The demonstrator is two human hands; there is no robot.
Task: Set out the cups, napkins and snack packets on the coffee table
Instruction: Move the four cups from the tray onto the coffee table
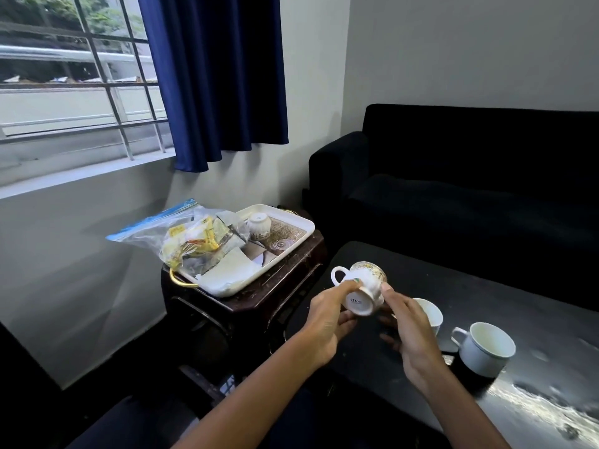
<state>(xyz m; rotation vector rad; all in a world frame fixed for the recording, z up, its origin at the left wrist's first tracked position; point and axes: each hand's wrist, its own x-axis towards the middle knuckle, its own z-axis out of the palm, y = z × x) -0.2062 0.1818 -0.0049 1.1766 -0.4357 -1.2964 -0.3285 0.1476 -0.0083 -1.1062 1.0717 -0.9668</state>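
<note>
Both hands hold a white patterned cup [364, 288] tipped on its side above the near left corner of the black coffee table [486, 286], base toward me. My left hand [327, 322] grips it from the left, my right hand [408, 328] from the right. Two white cups stand upright on the table: one [432, 314] partly hidden behind my right hand, another [486, 348] further right. On the white tray [301, 228] sit an upside-down patterned cup [259, 225], white napkins [230, 270] and a clear zip bag of snack packets [191, 241].
The tray rests on a dark wooden side table [246, 309] left of the coffee table. A black sofa [470, 176] stands behind the coffee table. A barred window [74, 76] and blue curtain [217, 76] are at the back left.
</note>
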